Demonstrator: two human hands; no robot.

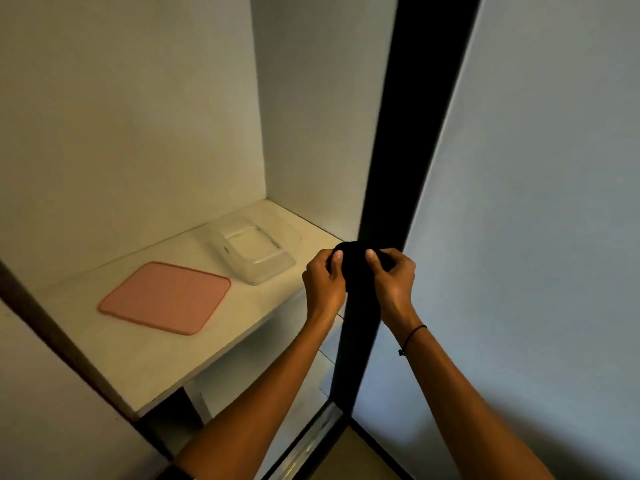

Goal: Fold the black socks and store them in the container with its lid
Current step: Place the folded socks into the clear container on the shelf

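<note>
Mid-fold, left hand point(323, 282) and right hand point(393, 277) pinch black socks point(355, 263); next, into open container point(254, 252) left of them, pink lid point(166, 297) beyond.

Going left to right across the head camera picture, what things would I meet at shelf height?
pink lid → clear container → left hand → black socks → right hand → closet door
</note>
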